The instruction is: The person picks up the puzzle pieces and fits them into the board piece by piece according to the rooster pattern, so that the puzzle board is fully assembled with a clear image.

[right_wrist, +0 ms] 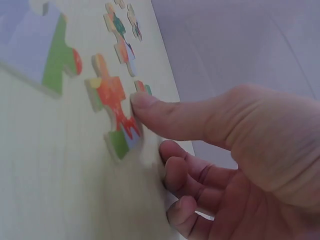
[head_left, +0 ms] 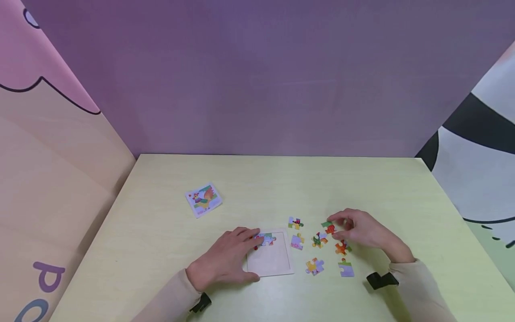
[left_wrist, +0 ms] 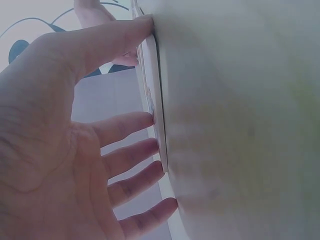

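The right hand [head_left: 360,228], right of centre in the head view, has its thumb and fingers bent around a green-and-red piece [head_left: 330,229]; whether they pinch it or only touch it, I cannot tell. The left hand [head_left: 227,259], low and left of centre, has its fingers spread, with the thumb apart from them, the tips resting on the left side of a white tray [head_left: 271,264]. Inside the tray's upper left, partly under those fingers, lies a colourful patch of puzzle [head_left: 268,239]. Between the tray and the right hand, and just below that hand, 6 other loose pieces lie flat on the table [head_left: 120,264], among them an orange piece [head_left: 343,248].

The pieces look light, stiff and thin, with smooth faces that could slide; their narrow knobs seem the weakest parts. I would take each by 2 opposite edges of its broad body. The tray seems light enough to skid, so its rim is the place to steady it.

Farther out, in the left half, lies a picture card [head_left: 204,200].
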The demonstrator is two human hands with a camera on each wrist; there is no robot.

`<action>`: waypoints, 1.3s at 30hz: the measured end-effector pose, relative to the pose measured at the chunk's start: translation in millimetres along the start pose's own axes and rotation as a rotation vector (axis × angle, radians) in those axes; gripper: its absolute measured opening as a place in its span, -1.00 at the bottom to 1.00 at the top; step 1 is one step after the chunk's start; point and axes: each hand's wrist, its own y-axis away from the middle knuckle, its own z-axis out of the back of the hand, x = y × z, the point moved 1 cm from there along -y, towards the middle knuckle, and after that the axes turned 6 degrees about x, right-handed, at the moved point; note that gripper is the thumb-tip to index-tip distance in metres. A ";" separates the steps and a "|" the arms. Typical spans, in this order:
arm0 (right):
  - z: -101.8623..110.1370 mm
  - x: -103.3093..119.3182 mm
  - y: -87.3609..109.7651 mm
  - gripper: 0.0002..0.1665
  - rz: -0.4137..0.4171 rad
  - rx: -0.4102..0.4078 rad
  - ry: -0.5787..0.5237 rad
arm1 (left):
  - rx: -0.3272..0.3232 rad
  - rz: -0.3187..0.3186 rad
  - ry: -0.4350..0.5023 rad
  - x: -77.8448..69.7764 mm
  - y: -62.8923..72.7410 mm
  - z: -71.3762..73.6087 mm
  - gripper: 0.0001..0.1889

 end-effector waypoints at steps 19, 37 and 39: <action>3.1 4.2 0.7 -0.46 -0.037 -0.002 0.008 | -0.017 -0.017 0.016 -0.8 1.6 1.1 -0.14; -5.1 29.7 -3.2 -0.55 0.011 -0.029 0.005 | 0.003 -0.006 0.013 1.4 -0.3 -0.6 -0.14; -8.3 35.7 -5.3 -0.56 0.024 -0.020 0.002 | 0.001 -0.007 0.014 1.9 -0.3 -0.7 -0.14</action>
